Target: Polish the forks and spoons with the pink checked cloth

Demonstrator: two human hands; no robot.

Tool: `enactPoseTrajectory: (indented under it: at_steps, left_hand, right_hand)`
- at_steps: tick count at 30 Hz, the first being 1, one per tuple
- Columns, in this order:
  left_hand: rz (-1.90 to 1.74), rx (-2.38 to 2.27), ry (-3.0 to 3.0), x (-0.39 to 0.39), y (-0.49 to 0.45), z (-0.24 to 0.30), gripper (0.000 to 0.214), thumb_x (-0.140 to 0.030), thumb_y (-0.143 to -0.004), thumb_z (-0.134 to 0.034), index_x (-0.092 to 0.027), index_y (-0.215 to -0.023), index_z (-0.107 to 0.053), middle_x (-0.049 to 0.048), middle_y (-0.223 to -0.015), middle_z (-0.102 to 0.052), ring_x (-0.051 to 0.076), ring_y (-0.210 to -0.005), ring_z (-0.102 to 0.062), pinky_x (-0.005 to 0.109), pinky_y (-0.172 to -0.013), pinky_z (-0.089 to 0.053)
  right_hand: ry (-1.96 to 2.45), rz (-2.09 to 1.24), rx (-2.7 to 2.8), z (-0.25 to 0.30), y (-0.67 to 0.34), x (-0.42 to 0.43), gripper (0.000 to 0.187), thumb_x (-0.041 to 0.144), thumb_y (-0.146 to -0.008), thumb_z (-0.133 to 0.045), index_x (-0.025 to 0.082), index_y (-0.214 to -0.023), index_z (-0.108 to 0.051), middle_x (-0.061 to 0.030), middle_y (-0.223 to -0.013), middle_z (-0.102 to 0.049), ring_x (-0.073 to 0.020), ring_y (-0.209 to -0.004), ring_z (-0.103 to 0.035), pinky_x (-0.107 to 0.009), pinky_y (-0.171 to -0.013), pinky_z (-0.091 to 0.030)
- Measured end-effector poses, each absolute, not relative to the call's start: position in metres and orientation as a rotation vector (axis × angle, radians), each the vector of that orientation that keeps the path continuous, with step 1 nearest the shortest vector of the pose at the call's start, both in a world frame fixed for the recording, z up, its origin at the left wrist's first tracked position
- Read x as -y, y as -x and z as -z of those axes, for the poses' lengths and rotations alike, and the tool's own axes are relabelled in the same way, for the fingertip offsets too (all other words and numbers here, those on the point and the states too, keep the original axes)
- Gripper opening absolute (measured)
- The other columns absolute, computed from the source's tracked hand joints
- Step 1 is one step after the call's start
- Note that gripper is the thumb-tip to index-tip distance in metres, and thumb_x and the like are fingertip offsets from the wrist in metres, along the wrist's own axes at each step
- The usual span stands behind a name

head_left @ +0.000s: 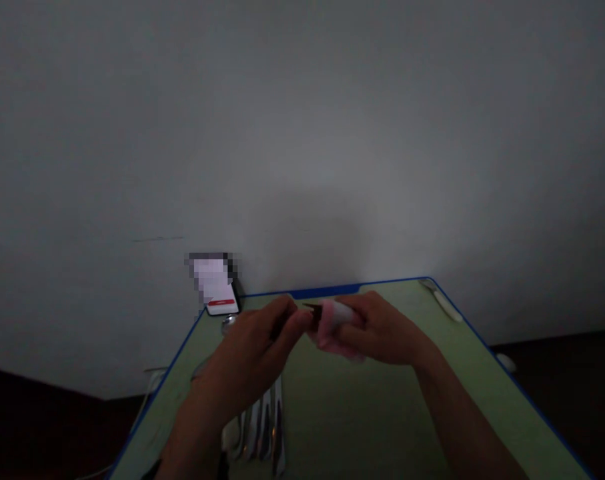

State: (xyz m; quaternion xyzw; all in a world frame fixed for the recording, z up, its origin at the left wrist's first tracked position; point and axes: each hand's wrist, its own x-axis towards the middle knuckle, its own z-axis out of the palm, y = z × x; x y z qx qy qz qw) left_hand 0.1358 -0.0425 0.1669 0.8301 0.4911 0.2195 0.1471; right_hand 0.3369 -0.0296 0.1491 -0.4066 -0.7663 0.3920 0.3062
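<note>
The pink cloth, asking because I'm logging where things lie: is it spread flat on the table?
No, the right hand holds the pink cloth bunched.

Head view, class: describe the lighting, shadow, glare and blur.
Head view: dim, with a soft shadow on the wall; head view: phone screen bright, its upper part pixelated; head view: small glints on the cutlery, pink cloth slightly blurred.
</note>
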Motion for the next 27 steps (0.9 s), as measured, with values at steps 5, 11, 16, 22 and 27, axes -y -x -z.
enactPoseTrajectory:
  at_steps: [5,11,16,22,27]
  left_hand:
    - [-0.491,-1.308,-2.538,0.045,-0.142,-0.163,0.037,-0.036,-0.095,-0.029,-0.020,-0.075,-0.056,0.0010,-0.068,-0.063,0.015,-0.063,-0.057,0.026,-0.058,-0.037]
    - [-0.415,-1.342,-2.559,0.043,-0.142,-0.158,0.038,-0.036,-0.096,-0.026,-0.020,-0.082,-0.058,0.0015,-0.072,-0.065,0.015,-0.063,-0.058,0.025,-0.057,-0.036]
    - [-0.441,-1.313,-2.611,0.039,-0.140,-0.158,0.038,-0.035,-0.096,-0.029,-0.020,-0.077,-0.059,0.0006,-0.068,-0.065,0.014,-0.060,-0.058,0.024,-0.055,-0.035]
    - [-0.515,-1.317,-2.588,0.038,-0.135,-0.162,0.037,-0.032,-0.094,-0.030,-0.019,-0.073,-0.058,0.0005,-0.064,-0.064,0.013,-0.056,-0.057,0.023,-0.053,-0.035]
    - [-0.547,-1.316,-2.576,0.038,-0.133,-0.163,0.039,-0.034,-0.094,-0.029,-0.019,-0.069,-0.055,0.0004,-0.059,-0.061,0.013,-0.052,-0.055,0.022,-0.050,-0.034]
  right_hand:
    - [1.030,-0.963,2.240,-0.150,-0.332,0.031,0.018,0.030,-0.079,-0.051,0.014,-0.076,-0.059,0.0043,-0.055,-0.049,-0.0064,-0.050,-0.038,-0.019,-0.046,-0.026]
    - [1.058,-0.786,2.301,-0.145,-0.328,0.028,0.014,0.026,-0.080,-0.050,0.015,-0.074,-0.056,0.0040,-0.057,-0.051,-0.0061,-0.050,-0.039,-0.020,-0.049,-0.025]
    - [1.049,-0.864,2.328,-0.149,-0.336,0.031,0.019,0.030,-0.085,-0.047,0.015,-0.079,-0.056,0.0031,-0.059,-0.052,-0.0065,-0.050,-0.040,-0.020,-0.048,-0.027]
    - [0.935,-1.053,2.381,-0.158,-0.365,0.036,0.025,0.034,-0.087,-0.046,0.016,-0.098,-0.059,0.0006,-0.070,-0.057,-0.0088,-0.057,-0.044,-0.020,-0.051,-0.034]
    - [0.980,-1.012,2.376,-0.163,-0.370,0.043,0.032,0.034,-0.084,-0.052,0.020,-0.112,-0.055,-0.0023,-0.084,-0.062,-0.0113,-0.063,-0.049,-0.022,-0.052,-0.036]
